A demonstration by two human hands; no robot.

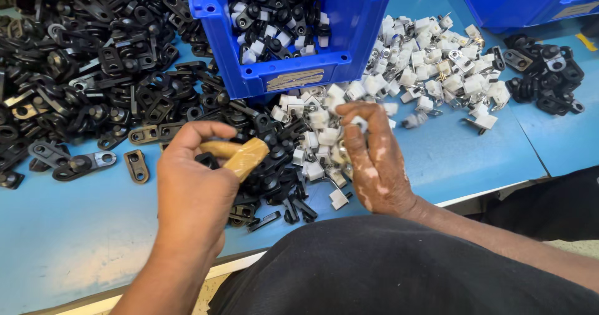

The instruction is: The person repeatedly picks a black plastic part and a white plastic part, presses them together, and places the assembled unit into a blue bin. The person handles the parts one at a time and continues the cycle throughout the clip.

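Black metal brackets point(93, 71) sprawl across the far left of the blue worktop point(75, 240), a big loose heap of flat plates and clips, with a few strays lying apart nearer to you, one small plate point(136, 166) on its own. Moving right, your left hand point(193, 184) sits over the near edge of that heap, fingers curled shut around a black part point(208, 160) that peeks out just below the thumb; the forefinger wears a tan wrap point(240, 156). Behind it, far centre, stands a blue bin point(281, 74) with a pale label on its front wall, loaded with assembled black-and-white pieces point(274, 15). Right beside your left hand, your right hand point(374, 159) hovers over a mix of black and white parts, fingertips pinched together on a small white clip point(357, 123). More white clips point(321, 143) crowd under and around that hand. Further right and far, a pile of white clips point(437, 59) spreads out on the worktop. Beyond it, far right, a smaller cluster of black parts point(546, 78) lies near a second blue bin point(530, 0) at the top corner.
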